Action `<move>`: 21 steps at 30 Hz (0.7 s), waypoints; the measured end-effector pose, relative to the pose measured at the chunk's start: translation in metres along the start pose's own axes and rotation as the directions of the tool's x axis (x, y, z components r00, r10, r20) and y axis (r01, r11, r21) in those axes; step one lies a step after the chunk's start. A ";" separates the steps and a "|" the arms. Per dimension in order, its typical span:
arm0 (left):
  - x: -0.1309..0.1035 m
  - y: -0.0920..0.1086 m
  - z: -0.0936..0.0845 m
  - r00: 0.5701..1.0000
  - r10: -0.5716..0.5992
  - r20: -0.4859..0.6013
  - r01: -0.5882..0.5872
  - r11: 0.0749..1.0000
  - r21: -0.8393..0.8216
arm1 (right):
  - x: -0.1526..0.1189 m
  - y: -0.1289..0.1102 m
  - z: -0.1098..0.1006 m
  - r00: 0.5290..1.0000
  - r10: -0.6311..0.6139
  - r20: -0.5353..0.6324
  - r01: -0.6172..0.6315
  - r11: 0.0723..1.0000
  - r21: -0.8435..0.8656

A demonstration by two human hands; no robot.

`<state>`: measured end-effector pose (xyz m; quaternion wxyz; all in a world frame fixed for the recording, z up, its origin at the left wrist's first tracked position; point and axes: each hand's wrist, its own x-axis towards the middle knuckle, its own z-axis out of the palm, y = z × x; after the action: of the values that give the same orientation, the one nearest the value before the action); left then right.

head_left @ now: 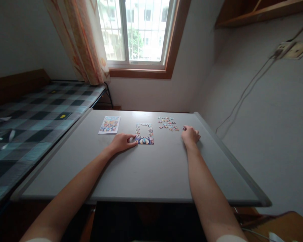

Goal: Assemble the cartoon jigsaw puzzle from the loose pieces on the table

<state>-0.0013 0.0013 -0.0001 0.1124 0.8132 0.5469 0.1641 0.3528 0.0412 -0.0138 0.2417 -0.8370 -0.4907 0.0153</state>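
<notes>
A partly assembled jigsaw puzzle [144, 140] lies flat on the table, its border joined around an open middle and a blue-and-white figure along its lower part. My left hand [122, 142] rests at its left edge, thumb and forefinger apart and touching the border. To the right, my right hand [191, 135] is closed near the tabletop, with a small dark bit, apparently a puzzle piece [184, 128], at its fingertips. Just left of that hand, several loose puzzle pieces [168, 127] are spread in rough rows. A printed picture sheet [109, 125] lies left of the puzzle.
The pale table [146, 174] has raised grey edges. On the left stands a bed [53, 104] with a checked cover. A window [143, 33] and a curtain [83, 40] are behind the table. Cords hang from a wall socket [294, 50] at the right.
</notes>
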 end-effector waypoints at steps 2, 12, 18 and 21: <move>0.000 0.000 0.000 1.000 -0.001 0.003 0.001 1.000 -0.003 | 0.001 0.001 0.000 1.000 0.022 -0.015 -0.022 1.000 0.007; 0.000 0.001 0.000 1.000 0.008 0.003 -0.008 1.000 -0.003 | 0.004 0.001 0.000 0.995 0.096 -0.011 -0.096 0.995 -0.008; 0.001 0.000 0.000 1.000 0.000 0.005 0.000 1.000 -0.003 | 0.005 0.004 -0.002 0.990 0.133 -0.037 -0.133 0.991 0.007; 0.000 0.000 0.001 1.000 0.003 0.004 -0.003 1.000 -0.008 | 0.005 0.005 -0.003 0.987 0.156 -0.044 -0.155 0.988 0.024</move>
<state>-0.0012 0.0018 -0.0007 0.1164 0.8139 0.5448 0.1651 0.3604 0.0424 -0.0123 0.2594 -0.8703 -0.4183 0.0199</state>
